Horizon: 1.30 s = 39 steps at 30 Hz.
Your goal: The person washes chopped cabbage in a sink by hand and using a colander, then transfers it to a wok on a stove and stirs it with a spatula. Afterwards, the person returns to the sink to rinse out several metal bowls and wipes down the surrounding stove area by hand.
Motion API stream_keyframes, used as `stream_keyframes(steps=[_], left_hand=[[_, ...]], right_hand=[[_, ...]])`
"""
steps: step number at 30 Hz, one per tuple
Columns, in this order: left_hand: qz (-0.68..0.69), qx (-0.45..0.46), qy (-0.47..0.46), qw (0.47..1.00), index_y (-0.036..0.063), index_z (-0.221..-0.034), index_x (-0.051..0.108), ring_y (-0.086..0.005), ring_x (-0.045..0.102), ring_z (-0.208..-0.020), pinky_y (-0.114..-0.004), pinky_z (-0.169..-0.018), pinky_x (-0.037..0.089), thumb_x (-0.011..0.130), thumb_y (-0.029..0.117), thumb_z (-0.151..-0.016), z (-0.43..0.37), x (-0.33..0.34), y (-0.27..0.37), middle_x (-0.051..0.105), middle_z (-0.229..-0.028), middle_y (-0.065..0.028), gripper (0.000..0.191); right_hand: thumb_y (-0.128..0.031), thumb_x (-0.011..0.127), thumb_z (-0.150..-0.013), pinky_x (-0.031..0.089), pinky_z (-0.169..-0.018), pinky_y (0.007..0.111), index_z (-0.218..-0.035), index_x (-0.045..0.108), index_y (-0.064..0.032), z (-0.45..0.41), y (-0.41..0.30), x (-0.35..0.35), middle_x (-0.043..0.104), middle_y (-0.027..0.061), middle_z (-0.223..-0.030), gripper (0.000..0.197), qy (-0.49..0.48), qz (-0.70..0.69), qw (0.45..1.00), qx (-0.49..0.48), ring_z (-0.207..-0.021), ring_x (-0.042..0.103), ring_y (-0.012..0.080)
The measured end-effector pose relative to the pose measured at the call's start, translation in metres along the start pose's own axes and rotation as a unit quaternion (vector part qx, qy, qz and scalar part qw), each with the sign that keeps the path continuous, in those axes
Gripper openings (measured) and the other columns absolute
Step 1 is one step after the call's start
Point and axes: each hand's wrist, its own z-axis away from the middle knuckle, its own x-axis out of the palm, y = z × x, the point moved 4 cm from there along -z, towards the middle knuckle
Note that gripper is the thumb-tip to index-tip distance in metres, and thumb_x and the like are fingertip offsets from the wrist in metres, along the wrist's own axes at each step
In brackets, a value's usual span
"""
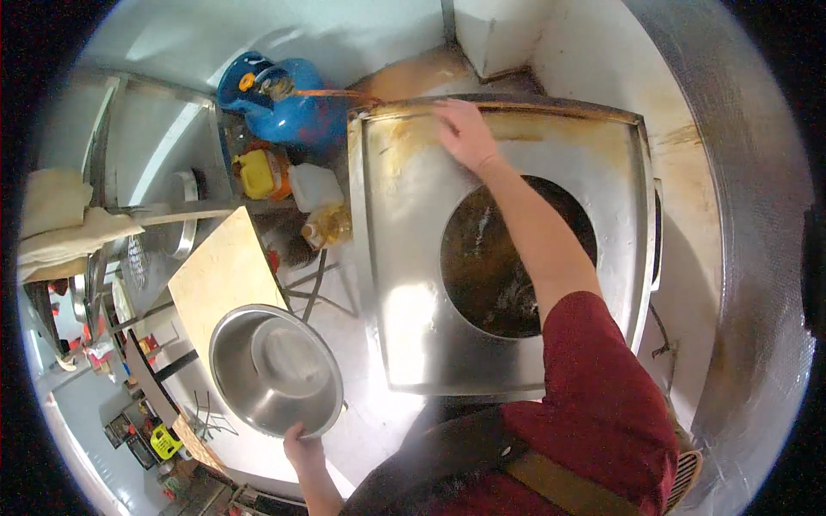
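My left hand grips the near rim of a wide stainless steel bowl, thumb on the inside. The bowl is tilted and looks bare inside. It overlaps a pale wooden board in the picture; whether they touch I cannot tell. My right hand reaches to the back edge of a stainless steel stove top. Blur hides whether its fingers hold anything there. Beneath my right forearm is a large round opening with a dark, rust-brown interior. Yellow-brown stains mark the back of the steel top.
Behind the stove's left corner stands a blue gas cylinder with an orange hose. Below it are a yellow jug, a white plastic container and an oil bottle. A foil-like sheet covers the right side.
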Motion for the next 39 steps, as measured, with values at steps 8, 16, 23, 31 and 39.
stream_keyframes(steps=[8,16,23,31,39], left_hand=[[0.013,-0.015,-0.040,0.999,-0.0081,-0.110,0.045,-0.0306,0.054,-0.102,-0.041,-0.091,0.046,0.048,0.000,-0.075,-0.001,-0.031,-0.006,0.053,-0.109,-0.0171,0.037],[0.041,-0.008,-0.090,0.995,-0.0063,-0.110,0.045,-0.0296,0.055,-0.099,-0.042,-0.090,0.046,0.049,-0.002,-0.073,-0.021,-0.052,-0.007,0.053,-0.108,-0.0163,0.038],[-0.011,-0.017,-0.134,0.991,-0.0103,-0.112,0.046,-0.0289,0.049,-0.106,-0.042,-0.092,0.042,0.050,0.001,-0.077,-0.058,-0.099,-0.002,0.051,-0.112,-0.0181,0.037],[-0.027,-0.020,-0.175,0.984,-0.0068,-0.111,0.044,-0.0297,0.057,-0.096,-0.040,-0.083,0.050,0.052,0.002,-0.075,-0.073,-0.143,-0.008,0.055,-0.106,-0.0169,0.038],[-0.009,-0.001,-0.152,0.988,-0.0104,-0.117,0.041,-0.0305,0.054,-0.099,-0.041,-0.081,0.049,0.052,-0.002,-0.071,-0.089,-0.190,-0.010,0.052,-0.110,-0.0178,0.048]], right_hand=[[-0.012,0.059,-0.067,0.042,-0.075,0.044,-0.071,0.055,-0.0041,0.142,-0.154,0.032,0.056,0.0146,-0.079,0.009,-0.159,0.029,0.987,0.005,-0.077,0.055,0.0307],[-0.024,0.059,-0.079,0.033,-0.098,0.049,-0.114,0.050,-0.0035,0.257,-0.263,0.055,0.046,0.0176,-0.121,0.042,-0.349,0.035,0.934,0.066,-0.115,0.042,0.0342],[-0.039,0.050,-0.085,0.032,-0.096,0.054,-0.129,0.041,-0.0068,0.253,-0.187,-0.034,0.038,0.0137,-0.133,0.055,-0.159,0.532,0.822,0.125,-0.124,0.033,0.0308],[-0.043,0.055,-0.079,0.020,-0.100,0.057,-0.128,0.042,-0.0076,0.321,-0.301,0.002,0.036,0.0131,-0.135,0.061,-0.296,0.308,0.896,0.125,-0.126,0.030,0.0316],[-0.037,0.063,-0.076,0.015,-0.105,0.055,-0.135,0.030,-0.0021,0.398,-0.203,-0.165,0.019,0.0246,-0.143,0.076,-0.021,0.424,0.803,0.419,-0.131,0.018,0.0426]])
